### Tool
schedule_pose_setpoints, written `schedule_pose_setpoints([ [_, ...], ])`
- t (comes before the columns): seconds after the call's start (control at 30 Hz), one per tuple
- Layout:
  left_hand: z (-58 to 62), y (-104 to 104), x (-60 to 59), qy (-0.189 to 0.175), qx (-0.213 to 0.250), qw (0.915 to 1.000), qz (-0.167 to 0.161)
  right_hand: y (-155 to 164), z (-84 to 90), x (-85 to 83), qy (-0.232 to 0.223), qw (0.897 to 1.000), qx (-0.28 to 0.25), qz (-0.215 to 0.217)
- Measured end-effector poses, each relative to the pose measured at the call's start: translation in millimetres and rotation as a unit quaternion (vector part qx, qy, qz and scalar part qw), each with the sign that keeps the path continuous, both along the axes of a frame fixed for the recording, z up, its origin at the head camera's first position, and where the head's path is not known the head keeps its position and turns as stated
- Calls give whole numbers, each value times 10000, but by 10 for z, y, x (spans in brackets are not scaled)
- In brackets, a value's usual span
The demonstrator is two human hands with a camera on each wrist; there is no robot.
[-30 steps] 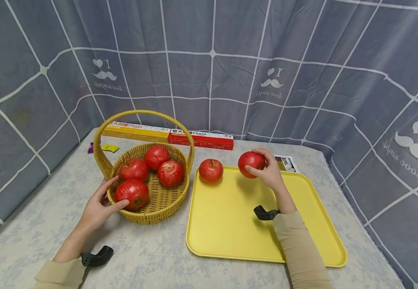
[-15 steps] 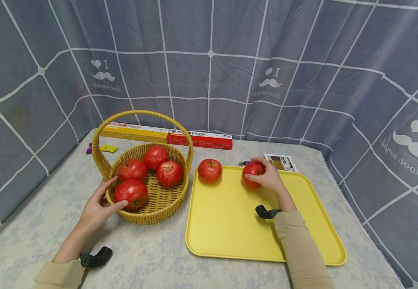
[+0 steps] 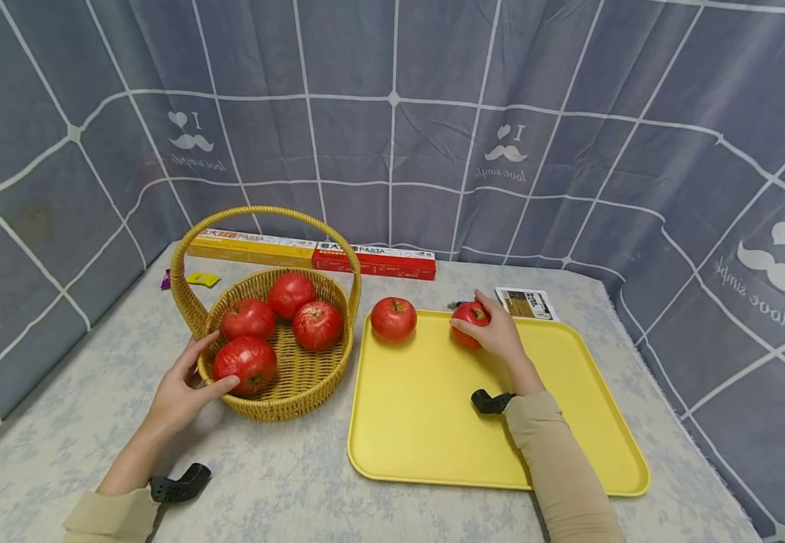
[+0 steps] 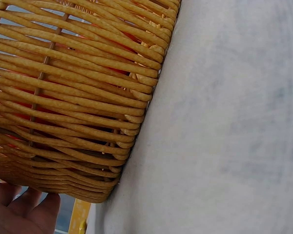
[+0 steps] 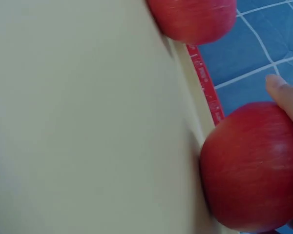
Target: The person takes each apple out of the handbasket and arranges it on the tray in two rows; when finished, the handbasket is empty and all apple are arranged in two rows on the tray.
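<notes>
The right hand [image 3: 498, 330] grips an apple [image 3: 467, 326] at the far edge of the yellow tray [image 3: 426, 426], near another apple [image 3: 394, 320]. The left hand [image 3: 183, 391] holds the rim of the basket [image 3: 278, 409] containing four apples [image 3: 318, 326].

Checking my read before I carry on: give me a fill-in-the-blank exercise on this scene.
The basket, touched by the left hand, holds ____ red fruits.
The right hand grips another red fruit at the far edge of the ____ tray.
The red box lies to the ____ of the yellow box.

Missing: four; yellow; right.
</notes>
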State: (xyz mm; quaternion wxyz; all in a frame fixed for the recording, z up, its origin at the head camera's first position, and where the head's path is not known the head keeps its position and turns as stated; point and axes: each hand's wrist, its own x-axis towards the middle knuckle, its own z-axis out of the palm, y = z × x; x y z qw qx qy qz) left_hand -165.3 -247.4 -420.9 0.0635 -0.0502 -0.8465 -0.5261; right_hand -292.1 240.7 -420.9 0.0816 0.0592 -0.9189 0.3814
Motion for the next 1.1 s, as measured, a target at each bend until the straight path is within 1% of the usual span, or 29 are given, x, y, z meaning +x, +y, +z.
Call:
schedule_pose_setpoints([
  [0.1,-13,-6,-2,34,21,10000,-23,-12,6,7,13,9999,91,-123],
  [0.23,-26,-18,2,15,1,10000,-29,-38,51,44,132,9998,14,-179],
  [0.3,-27,-23,3,6,-6,10000,-33,-76,103,84,309,9991,-217,-208],
  [0.37,-30,-27,5,-2,-9,10000,-46,-146,184,137,632,9956,-667,-168],
  [0.4,-31,-27,5,-11,-4,10000,-48,-195,235,167,817,9922,-941,-99],
  [0.47,-30,-26,5,-33,-10,10000,-51,-316,350,232,1200,9806,-1540,175],
  [0.53,-29,-23,4,-53,-17,10000,-44,-471,491,319,1513,9654,-2048,563],
  [0.57,-26,-21,3,-55,-17,10000,-39,-562,575,375,1609,9574,-2270,772],
  [0.63,-21,-16,2,-51,-14,10000,-29,-747,737,489,1725,9445,-2532,1182],
  [0.73,-12,-11,0,-34,4,10000,-29,-1019,953,639,1742,9331,-2650,1696],
  [0.83,-11,-9,4,-24,10,10000,-38,-1250,1059,699,1743,9268,-2577,2105],
  [1.0,-15,-9,9,3,19,10000,-54,-1585,1102,725,1715,9127,-2527,2716],
  [1.1,-18,-8,13,-23,-6,10000,-25,-1767,1086,751,1564,9086,-2458,2993],
])
